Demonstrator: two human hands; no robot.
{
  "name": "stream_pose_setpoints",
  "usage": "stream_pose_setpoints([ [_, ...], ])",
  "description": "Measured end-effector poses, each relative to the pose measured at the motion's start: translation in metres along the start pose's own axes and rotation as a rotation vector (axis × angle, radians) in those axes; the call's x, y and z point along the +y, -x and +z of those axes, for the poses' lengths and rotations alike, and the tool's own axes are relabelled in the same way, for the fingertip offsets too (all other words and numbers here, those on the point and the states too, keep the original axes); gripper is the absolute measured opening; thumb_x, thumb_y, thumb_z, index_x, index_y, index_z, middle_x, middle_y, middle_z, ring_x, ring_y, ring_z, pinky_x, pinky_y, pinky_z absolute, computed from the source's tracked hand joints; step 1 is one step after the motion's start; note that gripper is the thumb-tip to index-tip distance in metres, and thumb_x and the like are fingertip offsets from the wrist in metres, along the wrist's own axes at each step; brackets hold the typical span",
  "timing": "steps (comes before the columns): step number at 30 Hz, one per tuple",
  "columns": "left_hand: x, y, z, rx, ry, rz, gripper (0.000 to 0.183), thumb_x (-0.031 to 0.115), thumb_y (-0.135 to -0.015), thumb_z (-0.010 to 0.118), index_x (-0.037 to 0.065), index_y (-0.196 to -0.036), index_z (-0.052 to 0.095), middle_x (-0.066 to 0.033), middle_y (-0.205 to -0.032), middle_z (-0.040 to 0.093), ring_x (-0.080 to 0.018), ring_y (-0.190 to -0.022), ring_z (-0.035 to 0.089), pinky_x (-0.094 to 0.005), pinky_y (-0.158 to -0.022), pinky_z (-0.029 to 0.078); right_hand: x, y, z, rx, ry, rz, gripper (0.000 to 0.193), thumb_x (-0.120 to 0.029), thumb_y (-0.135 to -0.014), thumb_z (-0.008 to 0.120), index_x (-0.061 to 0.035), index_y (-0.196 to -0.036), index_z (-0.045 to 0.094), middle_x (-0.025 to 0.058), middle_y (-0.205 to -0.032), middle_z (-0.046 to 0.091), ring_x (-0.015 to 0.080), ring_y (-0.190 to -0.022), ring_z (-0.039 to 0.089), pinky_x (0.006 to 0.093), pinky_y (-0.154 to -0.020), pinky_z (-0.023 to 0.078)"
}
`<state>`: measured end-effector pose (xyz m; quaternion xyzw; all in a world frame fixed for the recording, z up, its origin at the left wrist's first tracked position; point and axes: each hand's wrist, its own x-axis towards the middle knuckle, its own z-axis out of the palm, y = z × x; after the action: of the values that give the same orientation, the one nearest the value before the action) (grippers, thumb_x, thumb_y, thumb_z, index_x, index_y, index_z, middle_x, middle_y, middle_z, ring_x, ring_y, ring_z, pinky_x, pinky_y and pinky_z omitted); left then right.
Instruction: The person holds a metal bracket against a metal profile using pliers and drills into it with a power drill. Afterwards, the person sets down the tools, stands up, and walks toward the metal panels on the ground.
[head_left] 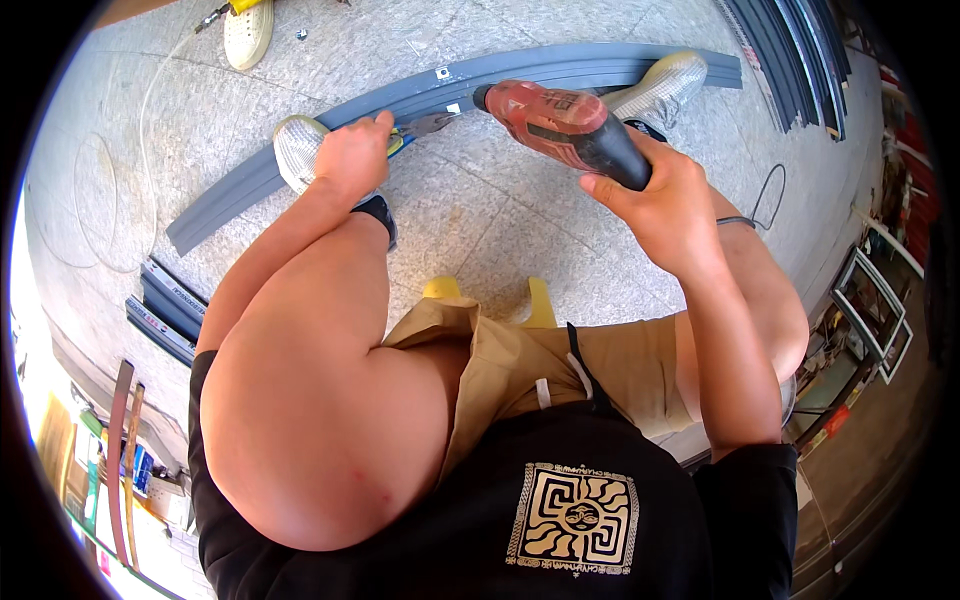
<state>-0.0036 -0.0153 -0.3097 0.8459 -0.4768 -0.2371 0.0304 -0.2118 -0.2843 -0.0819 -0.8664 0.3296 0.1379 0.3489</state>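
Observation:
My left hand (pixel 352 158) is closed around the blue-and-yellow handles of a pair of pliers (pixel 430 124). The pliers' grey jaws point right, just above the floor beside a long grey profile (pixel 540 68). This profile lies across the floor in front of me, bent by the lens, with small white patches on it. My right hand (pixel 668 205) grips a red-and-black cordless drill (pixel 562 115), its nose toward the upper left, raised above the floor. What the nose carries cannot be made out. My shoes (pixel 672 88) are at the profile, one near each hand.
Dark grey profiles (pixel 785 65) are stacked at the far right, and shorter pieces (pixel 165 308) lie at left. A thin pale hose (pixel 152 150) runs over the left floor. Another shoe (pixel 248 38) stands at the far left. Yellow legs (pixel 541 302) show below me. White frames (pixel 868 300) lean at right.

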Motion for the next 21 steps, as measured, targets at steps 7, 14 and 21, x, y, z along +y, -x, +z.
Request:
stream_pose_setpoints([
  [7,-0.001,-0.001,0.001,-0.045,0.04,-0.047,0.026,0.003,-0.086,0.068,0.005,-0.109,0.058,-0.0199,-0.099,0.075,-0.0419,-0.091,0.077,-0.0531,-0.077,0.063,0.001,-0.002,0.005,0.002,0.04,-0.032,0.053,-0.028,-0.086,0.089,-0.0017,-0.13,0.076,0.0172,-0.073,0.071,0.0296,-0.063,0.069,0.04,-0.068,0.055],
  [14,-0.002,0.0,0.001,-0.006,0.002,-0.018,0.023,0.003,-0.088,0.066,0.004,-0.11,0.06,-0.0195,-0.097,0.076,-0.0391,-0.087,0.079,-0.0503,-0.073,0.065,0.0,-0.003,0.009,-0.024,0.051,-0.036,0.056,-0.03,-0.086,0.089,-0.0025,-0.132,0.075,0.0189,-0.08,0.075,0.0318,-0.071,0.074,0.0409,-0.073,0.058],
  [21,-0.003,-0.001,0.002,-0.021,0.072,-0.038,0.022,0.002,-0.089,0.064,0.004,-0.111,0.059,-0.0201,-0.101,0.076,-0.0418,-0.092,0.077,-0.0535,-0.076,0.063,0.002,-0.004,0.018,-0.031,0.17,-0.05,0.06,-0.032,-0.087,0.088,-0.0071,-0.139,0.072,0.0202,-0.087,0.077,0.0349,-0.079,0.076,0.0419,-0.078,0.059],
])
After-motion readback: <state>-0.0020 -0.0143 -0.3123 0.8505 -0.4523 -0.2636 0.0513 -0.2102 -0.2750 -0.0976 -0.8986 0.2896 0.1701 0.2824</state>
